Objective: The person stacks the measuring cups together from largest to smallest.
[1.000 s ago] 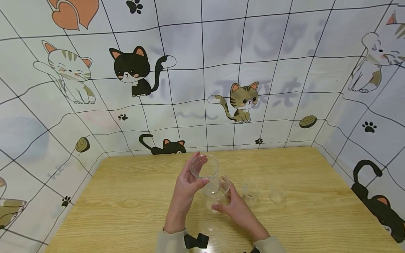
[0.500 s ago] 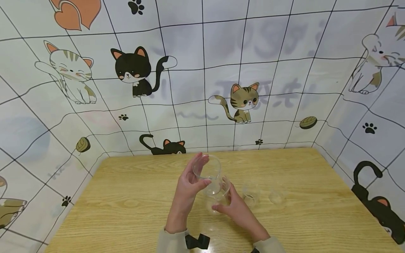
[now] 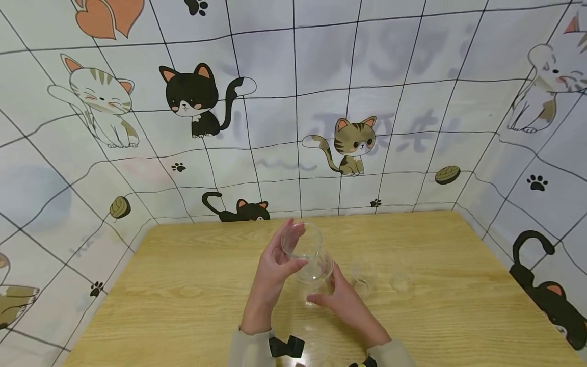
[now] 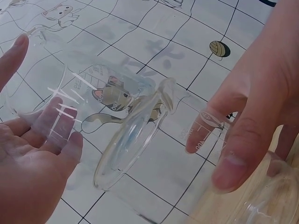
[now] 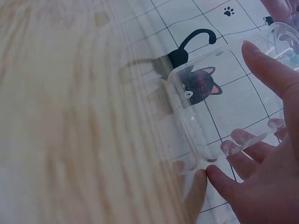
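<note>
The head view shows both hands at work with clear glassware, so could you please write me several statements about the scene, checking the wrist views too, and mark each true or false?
1. The left hand holds a clear beaker, and the right hand holds a second beaker. True.
2. Neither held beaker bears printed markings. False: printed markings show on the glass in the left wrist view.
3. A third clear vessel is on the wooden table. True.
4. A fourth clear vessel sits left of the left hand. False: it is right of both hands.
5. The wall covering has cats printed on it. True.
</note>
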